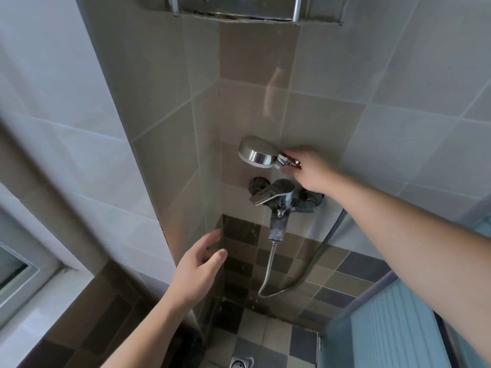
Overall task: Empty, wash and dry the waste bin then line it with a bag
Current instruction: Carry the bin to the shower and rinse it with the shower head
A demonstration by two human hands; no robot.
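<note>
Tiled shower corner | R hand grips shower head handle, frame ctr | L hand spread, empty | risk: tap knocked on, spray soaks person

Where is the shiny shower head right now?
The round chrome shower head sits centre-right in the head view, held by the right hand against the tiled wall, just above the metal mixer tap.
</note>
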